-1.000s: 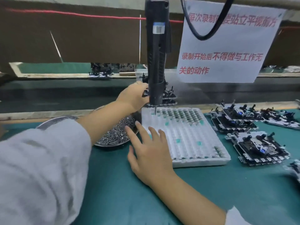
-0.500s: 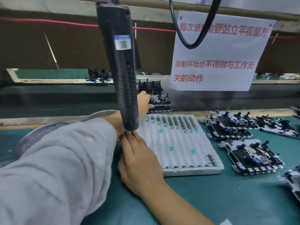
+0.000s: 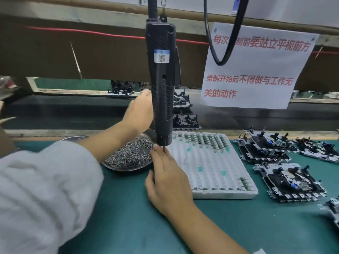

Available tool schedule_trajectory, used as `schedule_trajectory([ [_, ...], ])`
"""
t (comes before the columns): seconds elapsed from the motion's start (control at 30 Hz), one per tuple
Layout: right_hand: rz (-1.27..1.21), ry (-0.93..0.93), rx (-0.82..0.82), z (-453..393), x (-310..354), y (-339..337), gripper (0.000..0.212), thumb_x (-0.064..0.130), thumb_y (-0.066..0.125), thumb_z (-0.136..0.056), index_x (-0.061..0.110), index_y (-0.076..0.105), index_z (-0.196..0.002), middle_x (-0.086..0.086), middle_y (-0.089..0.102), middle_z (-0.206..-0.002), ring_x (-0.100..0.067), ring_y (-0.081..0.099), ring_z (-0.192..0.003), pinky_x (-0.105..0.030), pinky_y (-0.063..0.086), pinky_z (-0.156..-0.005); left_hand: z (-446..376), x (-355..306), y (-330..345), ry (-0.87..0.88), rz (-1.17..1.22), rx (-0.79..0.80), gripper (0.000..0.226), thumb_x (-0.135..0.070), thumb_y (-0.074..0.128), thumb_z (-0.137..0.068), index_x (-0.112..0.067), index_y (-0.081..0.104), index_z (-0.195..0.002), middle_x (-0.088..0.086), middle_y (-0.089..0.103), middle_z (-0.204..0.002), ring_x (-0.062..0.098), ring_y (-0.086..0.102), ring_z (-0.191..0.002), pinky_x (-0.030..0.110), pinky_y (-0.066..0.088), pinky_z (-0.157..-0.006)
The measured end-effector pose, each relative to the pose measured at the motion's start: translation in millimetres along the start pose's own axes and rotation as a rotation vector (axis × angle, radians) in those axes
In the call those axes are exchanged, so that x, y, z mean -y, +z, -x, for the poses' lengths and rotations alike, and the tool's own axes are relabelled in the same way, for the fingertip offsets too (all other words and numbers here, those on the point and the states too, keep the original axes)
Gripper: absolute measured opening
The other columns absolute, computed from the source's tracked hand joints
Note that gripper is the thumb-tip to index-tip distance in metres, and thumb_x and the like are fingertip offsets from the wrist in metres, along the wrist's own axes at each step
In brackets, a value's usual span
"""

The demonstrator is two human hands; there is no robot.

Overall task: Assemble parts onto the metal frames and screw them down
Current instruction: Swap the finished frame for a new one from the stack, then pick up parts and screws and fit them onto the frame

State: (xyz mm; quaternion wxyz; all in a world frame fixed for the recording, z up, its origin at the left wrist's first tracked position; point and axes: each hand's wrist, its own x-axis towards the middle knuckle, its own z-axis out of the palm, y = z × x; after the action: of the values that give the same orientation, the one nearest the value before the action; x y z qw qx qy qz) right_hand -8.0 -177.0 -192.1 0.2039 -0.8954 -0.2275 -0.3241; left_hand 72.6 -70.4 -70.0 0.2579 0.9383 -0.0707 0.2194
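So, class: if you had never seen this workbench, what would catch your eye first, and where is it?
A black electric screwdriver hangs in the middle, its tip by the right hand. Behind it the left hand reaches forward over a dish of screws. A white paper sign with red writing hangs at upper right.

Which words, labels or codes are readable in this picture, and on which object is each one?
Paper sign, top line, partly hidden by the cable: "每次…制前要站立平视前方"
Paper sign, lower lines: "录制开始后不得做与工作无关的动作"
Sticker on the hanging screwdriver: a QR code under a blue strip; its print is too small to read.
No other text is visible.
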Motion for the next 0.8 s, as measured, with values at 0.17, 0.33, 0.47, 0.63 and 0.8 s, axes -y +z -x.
schedule_trajectory([
  [0.17, 0.010, 0.010, -0.110, -0.7, 0.2, -0.8, 0.043, 0.016, 0.069, -0.071, 0.006, 0.062, -0.113, -0.004, 0.066, -0.103, -0.019, 0.061, -0.089, -0.022, 0.046, -0.074, 36.8, 54.0, -34.9, 0.075, -0.156, -0.125, 0.034, -0.012, 0.057, -0.094, -0.012, 0.055, -0.128, 0.007, 0.053, -0.125, 0.031, 0.061, -0.096, 0.041, 0.046, -0.083],
  [0.33, -0.315, 0.071, -0.328, 4.0, 3.2, -7.2, 0.028, 0.019, 0.048, -0.087, 0.013, 0.059, -0.112, 0.008, 0.057, -0.092, -0.007, 0.048, -0.083, -0.021, 0.041, -0.076, 117.1, 75.2, -72.9, 0.177, -0.213, -0.068, 0.032, -0.009, 0.052, -0.086, -0.006, 0.061, -0.117, 0.009, 0.058, -0.113, 0.038, 0.067, -0.076, 0.047, 0.054, -0.062],
  [0.47, -0.475, -0.067, -0.387, 14.9, 8.7, -17.5, 0.021, 0.017, 0.046, -0.094, 0.014, 0.052, -0.114, 0.001, 0.056, -0.100, -0.015, 0.052, -0.091, -0.029, 0.044, -0.082, 183.5, 75.5, -82.3, 0.246, -0.276, -0.021, 0.035, -0.028, 0.042, -0.097, -0.005, 0.067, -0.107, 0.006, 0.065, -0.103, 0.027, 0.064, -0.053, 0.034, 0.051, -0.042],
  [0.63, -0.333, -0.458, 0.042, 23.3, 26.7, -20.2, 0.037, 0.037, 0.055, -0.091, 0.012, 0.056, -0.118, -0.005, 0.059, -0.108, -0.022, 0.055, -0.097, -0.034, 0.045, -0.085, 227.1, 91.0, -67.0, 0.344, -0.323, 0.108, 0.027, -0.027, 0.052, -0.094, -0.010, 0.073, -0.098, 0.000, 0.068, -0.095, 0.012, 0.059, -0.050, 0.022, 0.042, -0.044],
  [0.8, -0.142, -0.540, 0.364, 22.4, 31.9, -14.6, 0.046, 0.048, 0.054, -0.090, 0.014, 0.063, -0.120, 0.000, 0.063, -0.117, -0.022, 0.057, -0.107, -0.035, 0.045, -0.091, 229.1, 107.5, -66.4, 0.260, -0.285, 0.198, 0.050, -0.052, 0.042, -0.086, -0.019, 0.068, -0.115, -0.007, 0.069, -0.103, 0.011, 0.066, -0.068, 0.019, 0.050, -0.057],
])
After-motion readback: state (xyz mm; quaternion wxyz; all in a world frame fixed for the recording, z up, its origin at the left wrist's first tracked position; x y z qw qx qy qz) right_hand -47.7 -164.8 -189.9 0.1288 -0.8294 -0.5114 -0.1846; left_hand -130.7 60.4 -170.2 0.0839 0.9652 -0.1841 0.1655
